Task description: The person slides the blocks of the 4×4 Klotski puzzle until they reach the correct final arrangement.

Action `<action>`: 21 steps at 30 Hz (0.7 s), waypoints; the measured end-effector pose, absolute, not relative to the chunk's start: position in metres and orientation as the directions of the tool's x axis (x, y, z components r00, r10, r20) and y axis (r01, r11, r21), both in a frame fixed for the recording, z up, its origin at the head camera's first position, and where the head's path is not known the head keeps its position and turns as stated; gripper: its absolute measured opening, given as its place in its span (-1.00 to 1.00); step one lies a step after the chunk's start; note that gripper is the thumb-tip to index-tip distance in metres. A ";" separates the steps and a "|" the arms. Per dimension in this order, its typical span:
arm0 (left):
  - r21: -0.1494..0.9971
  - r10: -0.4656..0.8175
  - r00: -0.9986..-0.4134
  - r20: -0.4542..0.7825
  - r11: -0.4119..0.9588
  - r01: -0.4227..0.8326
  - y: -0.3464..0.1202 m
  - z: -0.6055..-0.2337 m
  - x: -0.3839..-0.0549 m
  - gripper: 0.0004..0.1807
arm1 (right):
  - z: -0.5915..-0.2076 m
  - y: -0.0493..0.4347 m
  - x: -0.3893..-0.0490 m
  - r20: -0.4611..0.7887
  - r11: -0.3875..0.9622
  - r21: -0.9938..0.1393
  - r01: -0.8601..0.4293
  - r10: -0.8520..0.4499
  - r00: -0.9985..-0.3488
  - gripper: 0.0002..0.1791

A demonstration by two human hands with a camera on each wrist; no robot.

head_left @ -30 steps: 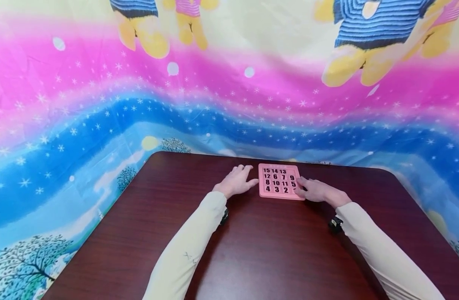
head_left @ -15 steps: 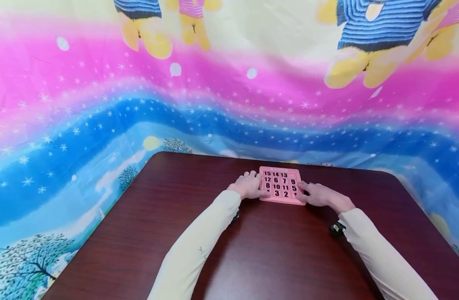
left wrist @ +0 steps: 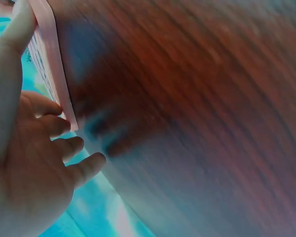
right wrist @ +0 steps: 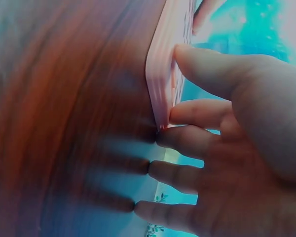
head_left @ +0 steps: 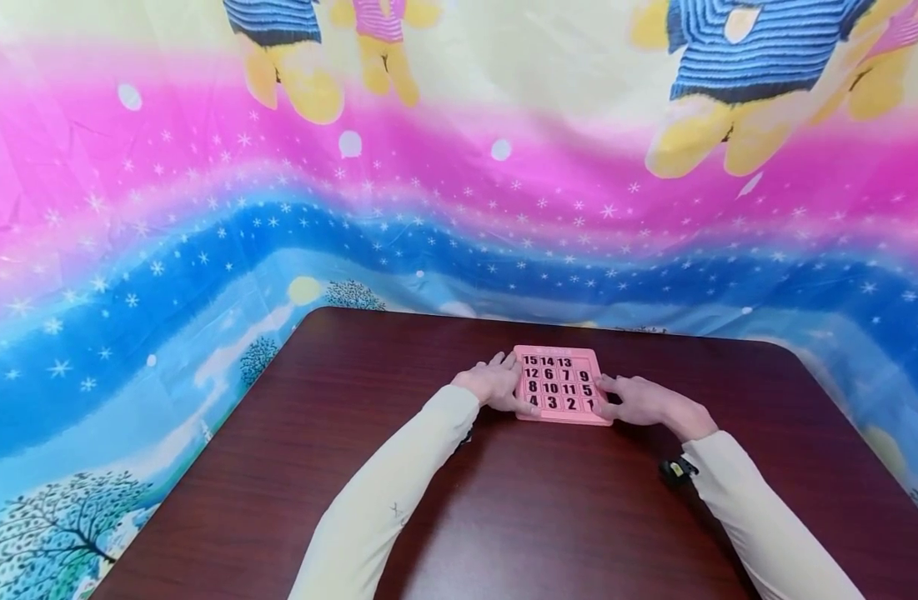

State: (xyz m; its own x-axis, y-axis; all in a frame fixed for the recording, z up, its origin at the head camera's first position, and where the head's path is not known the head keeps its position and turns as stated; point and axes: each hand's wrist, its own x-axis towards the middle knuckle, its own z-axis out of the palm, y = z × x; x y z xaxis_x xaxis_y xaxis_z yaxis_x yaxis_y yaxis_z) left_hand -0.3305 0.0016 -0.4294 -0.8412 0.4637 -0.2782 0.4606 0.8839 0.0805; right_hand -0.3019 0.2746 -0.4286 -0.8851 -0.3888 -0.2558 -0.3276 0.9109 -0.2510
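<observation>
A pink number sliding puzzle (head_left: 558, 383) with black-numbered tiles lies flat on the table, one square without a tile at its top right. My left hand (head_left: 496, 385) holds its left side, the thumb over the near left corner and the fingers along the edge. On the right side my right hand (head_left: 642, 400) grips it, thumb on the frame near the lower right tile. In the right wrist view the right index fingertip touches the side of the puzzle (right wrist: 160, 69), while the other fingertips reach the table. The left wrist view shows only the puzzle's edge (left wrist: 56, 64).
The dark red-brown wooden table (head_left: 504, 517) has rounded far corners. Behind it hangs a printed cloth (head_left: 428, 200) with snowflakes and cartoon figures. A black wrist device (head_left: 678, 471) sits at the right sleeve.
My left hand has come in from the left and taken hold of the puzzle's left side. The puzzle has slid slightly toward me, with both hands on it.
</observation>
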 end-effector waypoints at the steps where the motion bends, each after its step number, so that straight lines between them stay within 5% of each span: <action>1: 0.072 0.466 -0.837 -0.285 0.882 0.467 0.001 -0.429 -0.330 0.22 | -0.428 0.274 -0.300 -0.261 0.911 -0.255 -0.323 -0.386 -0.885 -0.23; 21: -0.041 0.452 -0.826 -0.336 0.869 0.493 -0.005 -0.426 -0.295 0.33 | -0.420 0.262 -0.270 -0.316 0.904 -0.290 -0.313 -0.399 -0.861 -0.23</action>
